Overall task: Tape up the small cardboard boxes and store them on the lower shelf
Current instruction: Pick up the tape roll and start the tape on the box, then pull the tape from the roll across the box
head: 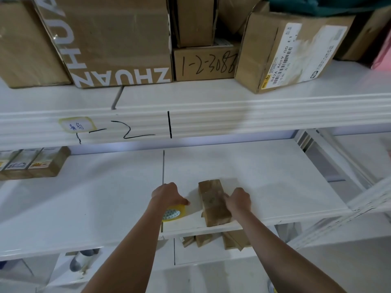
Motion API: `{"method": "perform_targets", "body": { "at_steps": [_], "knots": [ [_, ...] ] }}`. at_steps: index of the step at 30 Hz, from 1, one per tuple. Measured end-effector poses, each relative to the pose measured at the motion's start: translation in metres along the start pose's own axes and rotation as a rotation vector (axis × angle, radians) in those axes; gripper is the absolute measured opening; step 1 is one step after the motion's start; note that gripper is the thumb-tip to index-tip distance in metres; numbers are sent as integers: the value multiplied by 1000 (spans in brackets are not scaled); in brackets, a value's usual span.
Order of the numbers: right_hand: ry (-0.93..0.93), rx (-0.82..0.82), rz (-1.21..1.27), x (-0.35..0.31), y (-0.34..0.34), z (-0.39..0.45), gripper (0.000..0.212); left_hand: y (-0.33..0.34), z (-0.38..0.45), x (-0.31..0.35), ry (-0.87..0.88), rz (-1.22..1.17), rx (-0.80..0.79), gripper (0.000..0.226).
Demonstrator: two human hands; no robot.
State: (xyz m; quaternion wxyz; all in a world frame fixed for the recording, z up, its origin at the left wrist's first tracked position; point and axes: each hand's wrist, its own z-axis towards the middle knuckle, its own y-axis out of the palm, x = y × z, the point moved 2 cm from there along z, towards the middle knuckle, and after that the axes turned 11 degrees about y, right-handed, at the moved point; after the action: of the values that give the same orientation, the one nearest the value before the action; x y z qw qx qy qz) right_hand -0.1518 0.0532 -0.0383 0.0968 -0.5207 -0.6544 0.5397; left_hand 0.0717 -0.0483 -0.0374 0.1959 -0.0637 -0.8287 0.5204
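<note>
Taping step, judged from the layout: the box (213,203) lies on the middle shelf (105,199) near its front edge, long side running away from the camera. The right hand (238,200) rests on the box's right side, fingers curled against it, steadying it. The left hand (169,194) sits just left of the box, curled over the tape (174,213), a yellow-rimmed clear roll, gripping it from above. No strip looks pulled yet; whether the box seam is already sealed I cannot tell. Next move probably calls for drawing tape off the roll and laying it along the box top while the right hand keeps the box from sliding, then moving the box down to the lower shelf (211,253), right below the box. More small boxes (215,238) already sit there under the shelf edge, so room may be tight. Far left of the box, labelled cartons (31,163) on the same shelf, well apart. Above the box, the top shelf (190,121) with big cartons (118,39). Nothing between the hands and the box.
</note>
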Motion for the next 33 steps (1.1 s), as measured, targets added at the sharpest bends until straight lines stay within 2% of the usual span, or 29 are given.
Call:
{"method": "perform_targets", "body": {
  "at_steps": [3, 5, 9, 16, 18, 21, 24, 28, 30, 33],
  "knots": [
    [76, 201, -76, 25, -8, 2, 37, -1, -2, -1, -1, -12, 10, 66],
    [156, 178, -90, 43, -6, 6, 36, -1, -3, -2, -6, -24, 18, 65],
    [199, 89, 21, 56, 1, 16, 32, -2, -5, -3, -27, -42, 13, 67],
    [231, 121, 224, 31, -5, 21, 22, 0, -6, 0, -5, -8, 38, 61],
    [147, 172, 298, 17, -8, 15, 20, 1, -6, 1, -2, 4, 43, 57],
    [-91, 197, 409, -8, -6, -2, 17, 2, -7, 0, 18, -11, 80, 52],
    [-261, 84, 454, -30, 6, -22, 13, 1, -9, 2, 78, -34, 105, 41],
    [-412, -40, 393, -42, 26, -39, 11, -1, -9, 8, 108, -43, 64, 24],
    [-474, -101, 382, -41, 30, -44, 10, -1, -9, 8, 97, -49, 57, 23],
    [-550, -216, 400, -34, 36, -51, 27, -2, -7, 6, 67, -72, 17, 33]
  ]
}}
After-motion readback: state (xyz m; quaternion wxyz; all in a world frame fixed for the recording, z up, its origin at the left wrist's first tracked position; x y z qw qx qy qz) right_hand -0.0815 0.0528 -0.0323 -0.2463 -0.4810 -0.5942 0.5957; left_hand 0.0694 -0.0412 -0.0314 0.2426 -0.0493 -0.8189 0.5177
